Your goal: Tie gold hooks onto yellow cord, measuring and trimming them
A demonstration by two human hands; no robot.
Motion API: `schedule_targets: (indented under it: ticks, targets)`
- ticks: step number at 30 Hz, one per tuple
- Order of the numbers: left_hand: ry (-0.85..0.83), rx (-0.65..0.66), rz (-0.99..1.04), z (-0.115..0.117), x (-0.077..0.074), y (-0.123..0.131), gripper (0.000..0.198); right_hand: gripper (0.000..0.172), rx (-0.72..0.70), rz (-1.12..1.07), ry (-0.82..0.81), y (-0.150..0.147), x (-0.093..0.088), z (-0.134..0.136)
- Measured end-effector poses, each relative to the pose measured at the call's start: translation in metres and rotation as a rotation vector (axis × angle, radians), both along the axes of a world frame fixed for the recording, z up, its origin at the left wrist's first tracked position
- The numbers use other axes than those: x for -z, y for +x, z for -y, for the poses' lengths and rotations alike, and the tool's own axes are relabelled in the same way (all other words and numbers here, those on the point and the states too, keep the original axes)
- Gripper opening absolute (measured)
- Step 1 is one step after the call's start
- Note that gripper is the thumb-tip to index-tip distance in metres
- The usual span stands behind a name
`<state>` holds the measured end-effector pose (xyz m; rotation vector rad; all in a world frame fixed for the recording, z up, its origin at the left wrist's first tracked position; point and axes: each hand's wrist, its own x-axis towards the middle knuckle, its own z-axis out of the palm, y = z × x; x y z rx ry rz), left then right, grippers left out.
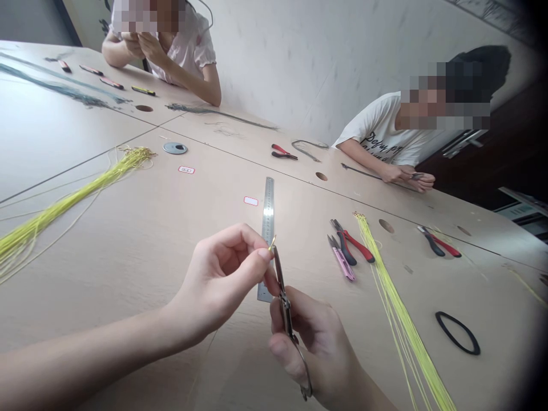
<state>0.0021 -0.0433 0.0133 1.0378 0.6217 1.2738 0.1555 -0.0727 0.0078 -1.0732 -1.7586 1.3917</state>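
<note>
Between the thumb and fingertip of my left hand (pixel 233 271) is pinched a thin yellow wire (pixel 271 247), its copper-coloured tip sticking up. My right hand (pixel 314 337) is closed around a slim metal plier-like tool (pixel 283 299), seen edge-on. The jaws point up and lie right beside the wire; whether they touch it I cannot tell. Under my fingers, a steel ruler (pixel 268 208) lies on the table, partly covered by both hands. Right of my hands are pink thread snips (pixel 342 260) and red-and-black pliers (pixel 355 242).
Yellow wire bundles lie left (pixel 81 194) and right (pixel 394 302). More pliers (pixel 440 242), a black ring (pixel 458 333), a grey disc (pixel 174 148) and small labels (pixel 250 201) are spread about. Across the table (pixel 171 245) sit two people, hands occupied. Several box cutters (pixel 143 90) lie far left.
</note>
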Motion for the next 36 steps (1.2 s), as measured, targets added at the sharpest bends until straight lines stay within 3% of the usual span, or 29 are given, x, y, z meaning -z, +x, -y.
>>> schedule_targets:
  ticks: [16,36]
  targets:
    - [-0.011,-0.003,-0.012,-0.0005,-0.0012,0.0001,0.016,0.039,-0.001,0.013,-0.027,-0.001,0.0011,0.0007]
    - [-0.008,-0.01,-0.026,0.0,-0.0006,-0.0011,0.017,0.04,0.005,-0.002,-0.007,-0.0019,0.0037,-0.0014]
